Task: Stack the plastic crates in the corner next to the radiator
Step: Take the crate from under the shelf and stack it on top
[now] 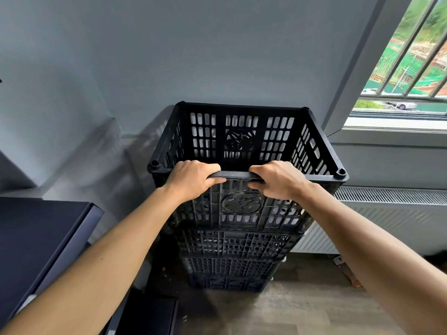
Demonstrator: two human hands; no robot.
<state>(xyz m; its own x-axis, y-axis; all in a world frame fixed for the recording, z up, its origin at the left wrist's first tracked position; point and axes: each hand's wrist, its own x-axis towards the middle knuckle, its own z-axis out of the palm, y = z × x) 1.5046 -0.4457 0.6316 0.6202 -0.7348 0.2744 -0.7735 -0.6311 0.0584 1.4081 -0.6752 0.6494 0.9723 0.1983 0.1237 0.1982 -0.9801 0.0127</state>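
The top crate (242,206) is held at the head of a stack of black crates (232,247) that stands on the wooden floor (302,308) in the corner, with the grey wall (169,56) behind it and the white radiator (387,213) just beside it on the right. The near rim of the top crate is gripped by both hands: the left grip (193,180) is curled over the rim left of centre, the right grip (278,180) right of centre, fingers over the top edge and thumbs under it. A short stretch of bare rim is left between them. Whether the crate is fully seated on the one below cannot be told. Its far rim is seen close to the wall, and its right corner is seen above the radiator's top grille. A narrow strip of floor is left between the stack and the dark cabinet (36,238) on the left. Open floor is seen in front of the stack. A barred window (411,56) is set above the radiator.
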